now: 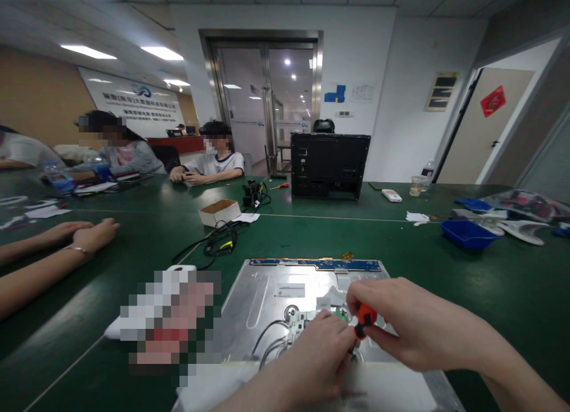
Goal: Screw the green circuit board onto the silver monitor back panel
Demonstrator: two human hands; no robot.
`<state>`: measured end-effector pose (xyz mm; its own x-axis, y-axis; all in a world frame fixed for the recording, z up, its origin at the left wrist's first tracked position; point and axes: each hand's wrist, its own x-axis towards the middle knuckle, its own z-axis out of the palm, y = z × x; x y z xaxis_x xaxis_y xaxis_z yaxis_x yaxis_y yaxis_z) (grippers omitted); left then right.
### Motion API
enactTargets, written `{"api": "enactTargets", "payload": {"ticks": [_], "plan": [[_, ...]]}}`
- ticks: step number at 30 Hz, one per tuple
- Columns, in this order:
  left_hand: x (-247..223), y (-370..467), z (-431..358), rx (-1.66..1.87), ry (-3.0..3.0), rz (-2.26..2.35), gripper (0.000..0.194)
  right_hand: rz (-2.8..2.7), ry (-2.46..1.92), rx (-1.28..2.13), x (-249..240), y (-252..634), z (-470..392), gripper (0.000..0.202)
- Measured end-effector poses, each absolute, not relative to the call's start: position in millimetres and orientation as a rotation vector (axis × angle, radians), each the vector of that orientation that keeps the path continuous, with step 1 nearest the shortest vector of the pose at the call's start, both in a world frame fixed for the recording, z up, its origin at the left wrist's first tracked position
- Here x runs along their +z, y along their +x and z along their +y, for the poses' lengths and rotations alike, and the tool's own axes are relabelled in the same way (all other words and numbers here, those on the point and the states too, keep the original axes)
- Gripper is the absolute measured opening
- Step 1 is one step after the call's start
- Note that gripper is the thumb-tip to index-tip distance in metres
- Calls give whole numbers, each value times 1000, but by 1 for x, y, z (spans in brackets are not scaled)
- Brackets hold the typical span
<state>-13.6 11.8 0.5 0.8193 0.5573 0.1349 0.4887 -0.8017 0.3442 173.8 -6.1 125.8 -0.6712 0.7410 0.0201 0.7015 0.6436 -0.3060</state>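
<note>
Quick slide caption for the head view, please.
Right hand holding an orange-and-black screwdriver over a silver metal panel on a green table, left hand close beside it.

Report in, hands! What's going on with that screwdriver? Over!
Right hand gripping orange-handled screwdriver. Left hand close by, partly covering circuit board on metal panel. Screwdriver's tip hard to see.

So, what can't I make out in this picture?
All in the head view:
Screwdriver tip: lost at the left hand, hidden or too blurred to tell.
Part of the circuit board: covered by the left hand.
Print on the label: too small.
Near edge of the metal panel: cut off by the picture's bottom edge.
</note>
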Motion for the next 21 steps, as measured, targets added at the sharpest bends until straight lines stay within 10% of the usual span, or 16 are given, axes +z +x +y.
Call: {"api": "enactTargets", "payload": {"ticks": [8,21], "plan": [[0,-13,12,368,2687,808,17,-2652,-1524,-63,120,164,-3,21],[6,-13,12,267,2709,815,19,-2709,-1341,121,125,169,-7,10]]}}
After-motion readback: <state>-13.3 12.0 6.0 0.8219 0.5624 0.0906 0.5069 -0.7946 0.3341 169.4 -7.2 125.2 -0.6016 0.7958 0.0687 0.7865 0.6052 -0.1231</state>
